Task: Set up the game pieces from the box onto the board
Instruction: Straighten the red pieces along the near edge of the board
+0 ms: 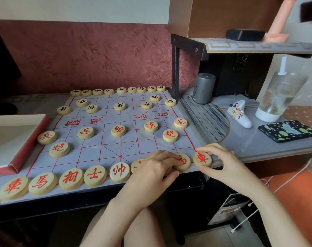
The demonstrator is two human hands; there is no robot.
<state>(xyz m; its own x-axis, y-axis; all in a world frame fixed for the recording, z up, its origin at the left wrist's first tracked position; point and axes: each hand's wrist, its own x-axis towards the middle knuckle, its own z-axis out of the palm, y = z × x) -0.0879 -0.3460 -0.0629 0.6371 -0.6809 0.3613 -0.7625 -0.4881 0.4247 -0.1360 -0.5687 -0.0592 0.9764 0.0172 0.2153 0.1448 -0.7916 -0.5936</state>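
Note:
A white cloth board point(105, 148) with red grid lines lies on the desk. Round wooden pieces with red characters fill its near rows, and pieces with black characters point(120, 106) fill the far rows. My right hand point(221, 163) pinches the red chariot piece point(202, 159) at the board's near right corner, between thumb and fingers. My left hand point(156, 166) lies over the near row beside it, fingertips on the red horse piece point(183, 161). It hides one piece and half covers another. The open box point(18, 139) stands at the left.
A grey cylinder point(204, 90), a white controller point(239, 115), a clear bottle point(278, 97) and a patterned phone point(288, 131) sit on the desk at the right. A shelf point(240, 45) overhangs the far right. The desk's front edge runs just below the near row.

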